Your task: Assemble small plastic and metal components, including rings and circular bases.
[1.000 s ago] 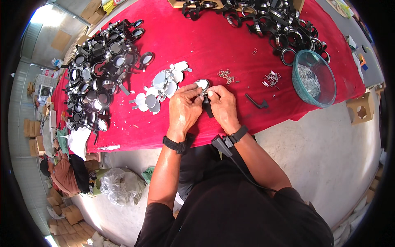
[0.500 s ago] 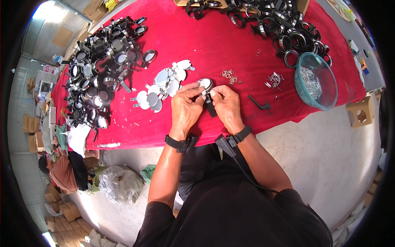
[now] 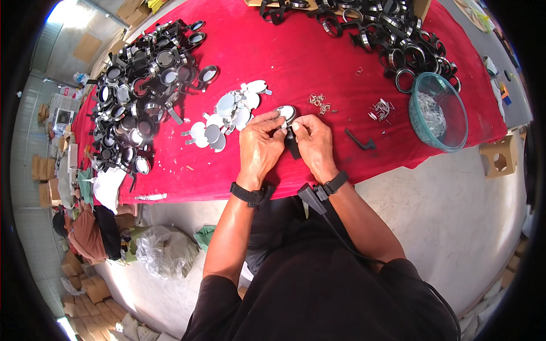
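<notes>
Just in front of me, both hands are at a black ring-shaped part (image 3: 288, 111) with a pale round disc in it and a short black handle pointing toward me. My left hand (image 3: 260, 145) is closed on its left side, thumb and fingertips near the joint of ring and handle. My right hand (image 3: 314, 146) is closed in a pinch at the right of that same joint; anything small between its fingertips is hidden. Beyond my left hand lie loose pale discs with tabs (image 3: 226, 105). Small brass-coloured clips (image 3: 320, 103) lie past my right hand, with a curved black lever (image 3: 360, 140) to its right.
A heap of black ring parts with discs (image 3: 145, 74) covers the table's left; open black rings (image 3: 392, 45) pile up at far right. Thin metal pins (image 3: 381, 109) lie near a clear green bowl (image 3: 418, 132) of more pins. A person (image 3: 88, 233) is low at left.
Both hands stay closed at the ring part, with only small finger movements at the joint. The whole view has shifted slightly; nothing else has visibly moved.
</notes>
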`<action>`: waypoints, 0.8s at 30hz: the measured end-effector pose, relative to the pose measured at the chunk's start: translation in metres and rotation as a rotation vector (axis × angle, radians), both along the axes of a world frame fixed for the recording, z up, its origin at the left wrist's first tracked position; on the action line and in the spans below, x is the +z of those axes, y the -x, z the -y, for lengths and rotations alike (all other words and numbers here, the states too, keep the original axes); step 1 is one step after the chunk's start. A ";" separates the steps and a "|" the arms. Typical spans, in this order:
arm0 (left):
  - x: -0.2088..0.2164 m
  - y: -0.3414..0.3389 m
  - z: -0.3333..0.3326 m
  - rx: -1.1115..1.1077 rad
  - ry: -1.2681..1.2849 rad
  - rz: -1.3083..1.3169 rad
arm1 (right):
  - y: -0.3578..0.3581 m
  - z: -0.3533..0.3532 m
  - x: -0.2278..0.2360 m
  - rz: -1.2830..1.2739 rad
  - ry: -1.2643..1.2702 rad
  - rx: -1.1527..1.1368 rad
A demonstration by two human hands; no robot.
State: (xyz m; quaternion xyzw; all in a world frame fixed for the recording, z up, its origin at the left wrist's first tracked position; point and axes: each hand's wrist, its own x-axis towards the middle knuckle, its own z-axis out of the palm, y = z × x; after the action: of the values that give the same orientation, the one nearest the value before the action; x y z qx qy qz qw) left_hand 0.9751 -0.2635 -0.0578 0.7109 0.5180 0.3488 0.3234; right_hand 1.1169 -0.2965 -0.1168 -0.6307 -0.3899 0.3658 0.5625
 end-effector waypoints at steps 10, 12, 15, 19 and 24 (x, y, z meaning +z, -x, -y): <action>0.000 0.002 0.000 0.027 0.015 0.026 | -0.013 0.010 0.016 -0.415 0.042 0.095; 0.001 0.001 0.000 0.021 0.009 0.008 | -0.013 0.011 0.019 -0.428 0.090 0.113; 0.004 0.000 0.001 0.029 0.015 0.001 | -0.014 0.010 0.016 -0.418 0.082 0.152; 0.002 0.000 0.000 0.029 0.005 -0.009 | -0.011 0.007 0.014 -0.383 0.089 0.145; 0.007 -0.002 0.002 0.037 0.028 0.001 | -0.006 0.004 0.003 -0.287 0.023 0.052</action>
State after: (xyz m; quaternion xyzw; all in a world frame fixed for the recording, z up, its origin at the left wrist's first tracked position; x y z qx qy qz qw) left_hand 0.9769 -0.2655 -0.0512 0.6964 0.5357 0.3477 0.3272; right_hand 1.1224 -0.3005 -0.1138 -0.5680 -0.3175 0.4711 0.5955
